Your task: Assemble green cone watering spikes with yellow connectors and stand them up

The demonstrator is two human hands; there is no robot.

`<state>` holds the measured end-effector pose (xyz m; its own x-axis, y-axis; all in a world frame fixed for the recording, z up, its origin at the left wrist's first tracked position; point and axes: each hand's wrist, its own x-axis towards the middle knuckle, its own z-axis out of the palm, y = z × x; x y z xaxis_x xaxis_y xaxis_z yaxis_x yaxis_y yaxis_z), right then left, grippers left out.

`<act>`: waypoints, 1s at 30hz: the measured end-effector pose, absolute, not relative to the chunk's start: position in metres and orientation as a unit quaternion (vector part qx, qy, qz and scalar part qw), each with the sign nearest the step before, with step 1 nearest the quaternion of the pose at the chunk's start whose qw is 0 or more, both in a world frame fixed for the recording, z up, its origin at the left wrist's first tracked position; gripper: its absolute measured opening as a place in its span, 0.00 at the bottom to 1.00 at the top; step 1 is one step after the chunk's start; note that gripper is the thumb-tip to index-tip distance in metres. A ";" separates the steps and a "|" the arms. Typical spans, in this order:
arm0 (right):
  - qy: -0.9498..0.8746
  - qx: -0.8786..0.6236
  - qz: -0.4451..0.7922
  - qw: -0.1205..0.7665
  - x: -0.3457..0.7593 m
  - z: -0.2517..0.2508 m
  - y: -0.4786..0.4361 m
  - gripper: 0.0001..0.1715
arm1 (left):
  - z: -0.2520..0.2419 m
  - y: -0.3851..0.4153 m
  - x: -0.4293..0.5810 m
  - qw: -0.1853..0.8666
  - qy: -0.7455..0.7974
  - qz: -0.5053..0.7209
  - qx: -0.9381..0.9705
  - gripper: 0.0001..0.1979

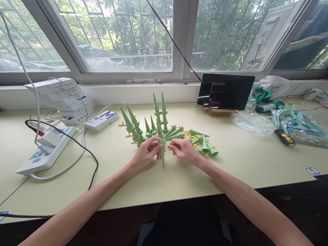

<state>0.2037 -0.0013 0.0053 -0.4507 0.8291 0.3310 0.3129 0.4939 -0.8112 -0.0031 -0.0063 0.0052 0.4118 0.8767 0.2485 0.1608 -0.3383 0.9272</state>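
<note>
My left hand [148, 151] is closed around a green plastic watering spike [163, 158], its tip pointing down toward me. At the spike's right side, my right hand [185, 151] pinches a small yellow valve piece [166, 146], mostly hidden by the fingers. I cannot tell whether the yellow piece sits inside the spike. Behind my hands, stacked green spikes [130, 126] stand upright, several with yellow valves [128, 135] sticking out to the left. Loose green spikes [212, 150] and small yellow pieces [196, 143] lie in a pile just beyond my right hand.
On the left are a power strip [41, 159] with cables, stacked white boxes [73, 99] and a single box [101, 120]. A tablet [230, 92] with a phone leaning on it stands at the back right. A black-yellow tool handle [285, 137] lies near plastic-wrapped items [302, 126].
</note>
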 end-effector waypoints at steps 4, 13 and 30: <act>-0.786 -0.364 0.339 0.367 0.203 0.007 -0.002 0.19 | 0.004 -0.006 -0.003 0.451 0.358 0.401 0.712 0.09; -0.772 -0.367 0.352 0.382 0.203 0.007 -0.002 0.13 | 0.005 -0.007 -0.003 0.448 0.357 0.400 0.715 0.09; -0.775 -0.378 0.339 0.376 0.202 0.007 -0.002 0.21 | 0.006 -0.007 -0.004 0.441 0.348 0.399 0.725 0.09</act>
<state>0.2021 -0.0016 0.0066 -0.4314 0.8409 0.3267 0.3313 0.4846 -0.8096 -0.0035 -0.0065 0.0061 0.4406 0.8556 0.2717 0.1530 -0.3698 0.9164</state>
